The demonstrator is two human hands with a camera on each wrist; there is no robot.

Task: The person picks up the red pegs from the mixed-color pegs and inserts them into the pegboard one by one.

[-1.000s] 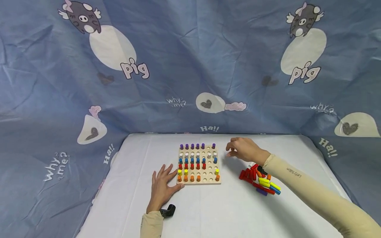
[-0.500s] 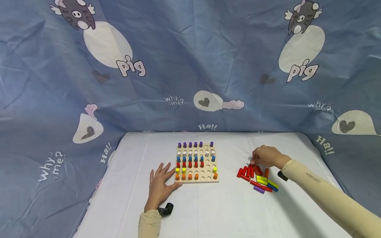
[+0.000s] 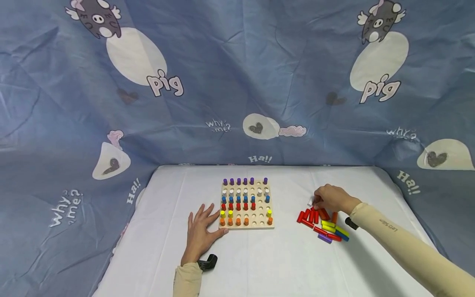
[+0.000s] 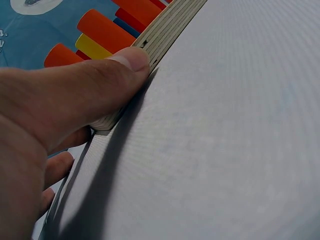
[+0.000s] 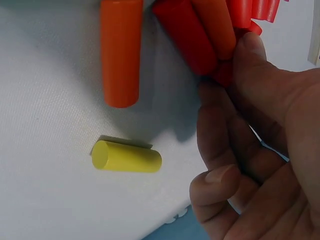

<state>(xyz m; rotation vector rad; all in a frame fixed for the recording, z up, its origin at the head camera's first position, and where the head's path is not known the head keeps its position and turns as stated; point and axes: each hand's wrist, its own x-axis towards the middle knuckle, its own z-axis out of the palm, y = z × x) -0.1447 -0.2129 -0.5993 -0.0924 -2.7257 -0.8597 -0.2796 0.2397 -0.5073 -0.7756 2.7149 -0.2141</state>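
Observation:
A wooden pegboard [image 3: 257, 227] stands on the white table, with rows of purple, white, blue, red, yellow and orange pegs upright in its holes. My left hand [image 3: 202, 233] rests spread at its near left corner, and the thumb [image 4: 131, 59] touches the front edge. Over a loose pile of pegs to the right, my right hand [image 3: 332, 199] pinches a red peg [image 5: 223, 75] between thumb and fingertips. Orange pegs [image 5: 121, 55] lie close by. A yellow peg [image 5: 127, 156] lies apart in the right wrist view.
In the pile are yellow pegs [image 3: 328, 226], a blue peg [image 3: 342, 235] and a purple peg [image 3: 325, 238]. A white peg [image 3: 310, 201] lies just left of the right hand. Behind the table hangs a blue printed cloth [image 3: 230, 82].
My right hand has moved from beside the board rightward to the pile, and now pinches a red peg there. The left hand has stayed at the board's corner.

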